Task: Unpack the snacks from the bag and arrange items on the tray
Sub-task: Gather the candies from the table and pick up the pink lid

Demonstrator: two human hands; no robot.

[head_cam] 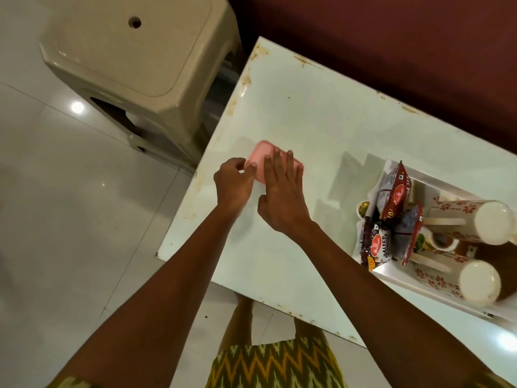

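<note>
A small pink plastic box (261, 155) lies flat on the white table (307, 113) near its left edge. My right hand (282, 191) rests on top of it with straight fingers. My left hand (233, 182) pinches the box's left rim with fingertips and thumb. At the right stands a white tray (391, 274). On the tray are several snack packets (391, 217), red and grey ones upright and a salted peanuts packet in front, and two floral mugs (472, 222) lying on their sides. No bag shows.
A beige plastic stool (134, 65) stands on the tiled floor beyond the table's left edge. A dark red wall runs behind the table. A small gold-lidded item (363, 207) sits at the tray's left side. Bare tabletop lies between the box and the tray.
</note>
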